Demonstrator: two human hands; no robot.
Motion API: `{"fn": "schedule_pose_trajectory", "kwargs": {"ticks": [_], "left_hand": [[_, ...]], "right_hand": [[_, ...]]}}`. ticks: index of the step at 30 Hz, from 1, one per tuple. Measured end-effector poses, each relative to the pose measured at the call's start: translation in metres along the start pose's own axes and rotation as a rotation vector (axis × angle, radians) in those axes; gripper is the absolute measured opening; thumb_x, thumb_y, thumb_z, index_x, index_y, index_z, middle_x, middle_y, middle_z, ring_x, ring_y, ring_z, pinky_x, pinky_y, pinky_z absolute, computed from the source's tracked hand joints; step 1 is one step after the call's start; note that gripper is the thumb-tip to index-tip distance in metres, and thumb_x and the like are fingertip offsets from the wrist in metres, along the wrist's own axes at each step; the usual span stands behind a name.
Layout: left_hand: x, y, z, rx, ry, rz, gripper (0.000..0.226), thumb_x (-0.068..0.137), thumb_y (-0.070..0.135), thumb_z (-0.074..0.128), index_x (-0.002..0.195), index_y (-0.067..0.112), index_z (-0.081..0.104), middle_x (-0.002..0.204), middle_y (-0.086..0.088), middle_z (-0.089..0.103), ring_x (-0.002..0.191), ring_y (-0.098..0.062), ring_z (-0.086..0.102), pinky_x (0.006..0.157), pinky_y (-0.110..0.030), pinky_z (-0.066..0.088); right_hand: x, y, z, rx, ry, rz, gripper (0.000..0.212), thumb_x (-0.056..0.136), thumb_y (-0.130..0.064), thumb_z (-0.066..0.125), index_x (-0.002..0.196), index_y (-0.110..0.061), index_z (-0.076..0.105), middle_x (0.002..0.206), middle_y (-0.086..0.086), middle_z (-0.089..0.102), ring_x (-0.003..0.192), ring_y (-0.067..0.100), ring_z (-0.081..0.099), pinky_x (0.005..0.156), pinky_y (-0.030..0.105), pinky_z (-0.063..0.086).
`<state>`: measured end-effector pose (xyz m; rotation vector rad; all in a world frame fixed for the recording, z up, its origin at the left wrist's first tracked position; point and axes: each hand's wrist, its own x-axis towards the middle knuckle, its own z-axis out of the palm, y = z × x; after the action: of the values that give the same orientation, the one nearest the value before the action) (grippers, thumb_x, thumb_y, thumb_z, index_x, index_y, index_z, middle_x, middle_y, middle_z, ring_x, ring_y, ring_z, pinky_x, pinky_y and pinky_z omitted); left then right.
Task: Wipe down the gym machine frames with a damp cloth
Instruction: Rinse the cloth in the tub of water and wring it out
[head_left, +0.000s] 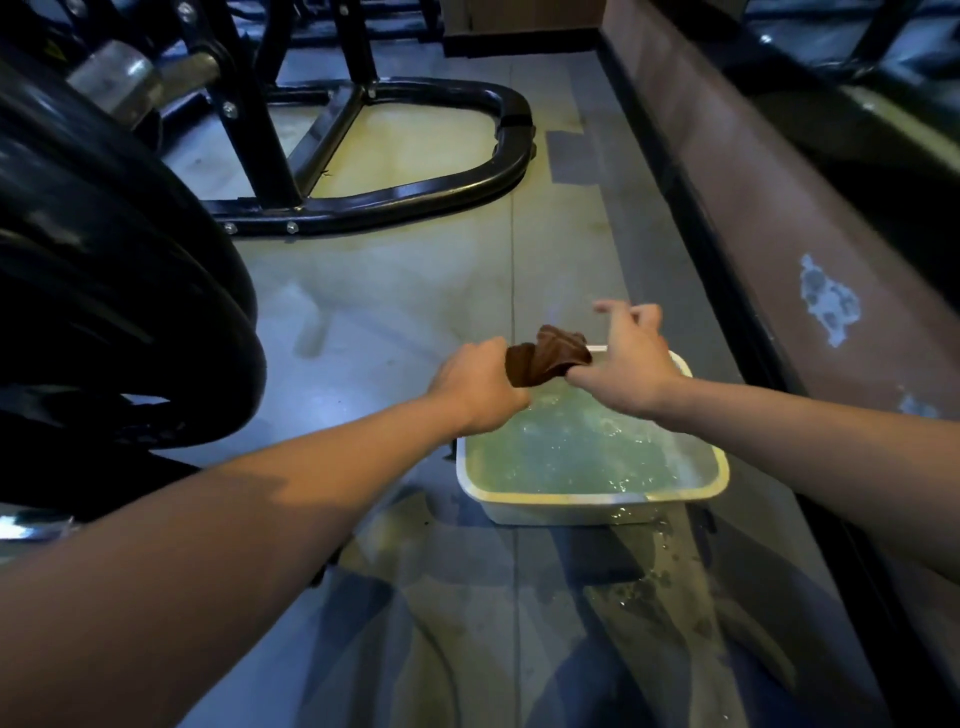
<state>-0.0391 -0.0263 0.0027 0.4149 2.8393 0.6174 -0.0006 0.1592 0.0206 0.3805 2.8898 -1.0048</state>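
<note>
Left hand (480, 387) fisted — right hand (626, 358) pinching

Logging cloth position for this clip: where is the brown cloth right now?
In the head view, the brown cloth sits mid-frame, held between the left hand and right hand, above the white water tub's far end.

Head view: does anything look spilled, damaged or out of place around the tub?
Yes. Water drops and wet patches lie on the grey floor just in front of the white plastic tub of greenish water. On the brown wall to the right, a patch of paint has flaked off.
</note>
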Motion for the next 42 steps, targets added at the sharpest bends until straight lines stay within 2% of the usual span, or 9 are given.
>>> {"fn": "schedule_pose_trajectory", "kwargs": {"ticks": [6, 9, 13, 18, 26, 32, 36, 39, 42], "left_hand": [[-0.012, 0.038, -0.007, -0.763, -0.025, -0.192, 0.048, 0.067, 0.042, 0.071, 0.103, 0.017, 0.052, 0.086, -0.004, 0.063, 0.073, -0.020, 0.059, 0.060, -0.030, 0.046], [-0.020, 0.051, -0.012, -0.972, -0.168, -0.173, 0.017, 0.090, 0.011, 0.056, 0.106, 0.014, 0.059, 0.093, -0.019, 0.067, 0.080, -0.025, 0.066, 0.076, -0.039, 0.057], [-0.019, 0.036, -0.028, -1.139, -0.256, -0.301, 0.030, 0.096, 0.014, 0.053, 0.123, 0.010, 0.063, 0.108, -0.021, 0.068, 0.104, -0.036, 0.070, 0.095, -0.047, 0.056], [-0.024, 0.023, -0.042, -1.287, -0.189, -0.349, 0.032, 0.099, 0.013, 0.054, 0.129, 0.006, 0.063, 0.112, -0.019, 0.070, 0.097, -0.029, 0.067, 0.088, -0.044, 0.058], [-0.022, 0.015, -0.047, -1.233, 0.107, -0.361, 0.018, 0.105, 0.018, 0.056, 0.116, 0.011, 0.068, 0.104, -0.006, 0.073, 0.085, -0.017, 0.070, 0.061, -0.027, 0.057], [-0.032, 0.009, -0.052, -1.246, -0.372, -0.402, 0.035, 0.100, 0.041, 0.052, 0.090, 0.011, 0.067, 0.086, -0.008, 0.067, 0.081, -0.021, 0.067, 0.083, -0.036, 0.054], [-0.028, 0.013, -0.044, -1.253, -0.381, -0.389, 0.079, 0.091, 0.080, 0.041, 0.117, 0.014, 0.075, 0.109, -0.006, 0.076, 0.104, -0.024, 0.072, 0.093, -0.039, 0.057], [-0.021, 0.020, -0.046, -1.338, -0.237, -0.324, 0.062, 0.098, 0.064, 0.051, 0.133, 0.017, 0.067, 0.125, -0.008, 0.073, 0.116, -0.025, 0.068, 0.105, -0.044, 0.052], [-0.014, 0.018, -0.053, -1.317, -0.006, -0.324, 0.040, 0.106, 0.040, 0.053, 0.133, 0.012, 0.061, 0.117, -0.009, 0.075, 0.098, -0.022, 0.072, 0.082, -0.037, 0.059]], "right_hand": [[0.002, -0.039, -0.004, 0.917, -0.309, 0.453, 0.041, 0.099, -0.058, 0.054, 0.114, -0.021, 0.064, 0.108, 0.010, 0.065, 0.087, 0.022, 0.062, 0.070, 0.032, 0.057], [0.005, -0.037, -0.001, 1.005, -0.258, 0.416, 0.047, 0.103, -0.055, 0.051, 0.126, -0.017, 0.067, 0.118, 0.009, 0.071, 0.094, 0.021, 0.066, 0.074, 0.033, 0.056], [0.008, -0.029, -0.012, 1.124, -0.156, 0.410, 0.043, 0.108, -0.045, 0.048, 0.133, -0.015, 0.065, 0.129, 0.009, 0.071, 0.111, 0.024, 0.069, 0.078, 0.037, 0.057], [0.002, -0.030, -0.016, 1.204, -0.250, 0.390, 0.047, 0.106, -0.049, 0.047, 0.133, -0.017, 0.067, 0.130, 0.011, 0.071, 0.119, 0.033, 0.068, 0.103, 0.054, 0.053], [-0.005, -0.030, -0.015, 1.009, -0.186, 0.364, 0.030, 0.110, -0.019, 0.047, 0.136, -0.007, 0.057, 0.118, 0.008, 0.071, 0.101, 0.021, 0.069, 0.076, 0.036, 0.056], [-0.001, -0.033, -0.052, 1.146, -0.261, 0.385, 0.034, 0.108, -0.026, 0.046, 0.129, -0.007, 0.065, 0.119, 0.012, 0.075, 0.109, 0.028, 0.073, 0.090, 0.039, 0.058], [-0.010, -0.044, -0.072, 1.153, -0.510, 0.265, 0.040, 0.103, -0.028, 0.051, 0.132, -0.003, 0.064, 0.129, 0.017, 0.070, 0.119, 0.032, 0.069, 0.107, 0.043, 0.050], [-0.007, -0.042, -0.070, 1.024, -0.493, 0.259, 0.037, 0.104, -0.029, 0.052, 0.129, -0.005, 0.066, 0.122, 0.016, 0.073, 0.112, 0.031, 0.072, 0.097, 0.041, 0.055], [0.003, -0.023, -0.063, 0.792, -0.260, 0.218, 0.033, 0.108, -0.027, 0.050, 0.137, -0.016, 0.061, 0.119, 0.008, 0.075, 0.107, 0.027, 0.073, 0.090, 0.040, 0.059]]}}
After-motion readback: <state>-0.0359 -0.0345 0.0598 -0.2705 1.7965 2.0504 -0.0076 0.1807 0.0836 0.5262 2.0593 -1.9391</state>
